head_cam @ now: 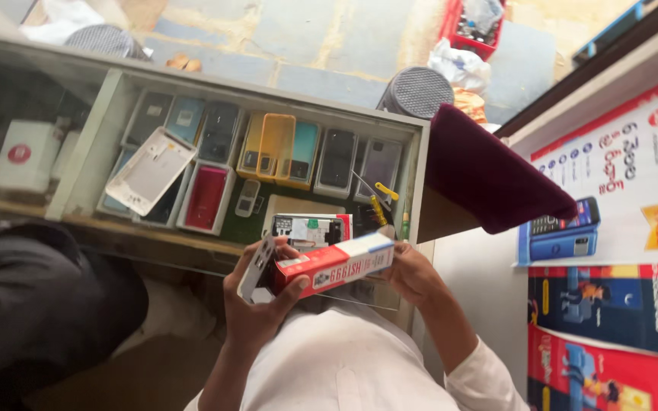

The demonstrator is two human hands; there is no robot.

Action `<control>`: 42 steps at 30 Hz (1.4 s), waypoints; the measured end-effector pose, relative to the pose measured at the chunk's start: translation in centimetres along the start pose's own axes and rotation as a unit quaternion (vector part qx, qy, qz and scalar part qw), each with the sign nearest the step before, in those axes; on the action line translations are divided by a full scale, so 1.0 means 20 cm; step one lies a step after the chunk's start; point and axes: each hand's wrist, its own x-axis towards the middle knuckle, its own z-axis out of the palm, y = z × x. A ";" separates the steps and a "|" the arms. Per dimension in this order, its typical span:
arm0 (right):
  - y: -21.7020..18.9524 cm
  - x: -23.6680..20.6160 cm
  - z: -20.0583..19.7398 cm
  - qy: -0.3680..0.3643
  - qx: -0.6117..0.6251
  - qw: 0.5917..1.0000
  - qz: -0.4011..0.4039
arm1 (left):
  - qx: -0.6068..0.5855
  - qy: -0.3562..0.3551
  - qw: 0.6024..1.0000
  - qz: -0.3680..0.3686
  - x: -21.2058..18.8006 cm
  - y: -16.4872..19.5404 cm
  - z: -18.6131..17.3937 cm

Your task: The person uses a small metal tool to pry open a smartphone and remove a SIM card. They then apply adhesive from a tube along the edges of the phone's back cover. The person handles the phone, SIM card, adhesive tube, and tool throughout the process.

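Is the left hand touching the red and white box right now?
Touching. The head view shows the left hand wrapped around one end of the red and white box, thumb pressed on its red face; the right hand holds the other end.

Ahead of us the glass tabletop (192,245) blocks reaching the phone cases (268,148); a maroon cushion (489,175) crowds our right.

red-and-white box (334,268), maroon cloth (489,171), yellow phone case (268,144)

Glass display counter (108,84), stone-tiled floor (329,38) beyond, postered wall (618,228) right, daylight.
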 end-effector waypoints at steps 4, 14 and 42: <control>-0.13 0.09 0.00 -0.011 0.020 1.000 -0.005 | -0.032 0.086 0.995 -0.035 -0.04 -0.04 0.10; -0.51 0.12 -0.07 -0.083 -0.087 0.993 -0.020 | -0.107 0.234 0.963 -0.078 -0.10 -0.07 0.21; -0.29 -0.03 -0.17 0.050 0.040 0.991 -0.120 | -0.075 0.306 0.923 -0.221 0.44 -0.62 -0.30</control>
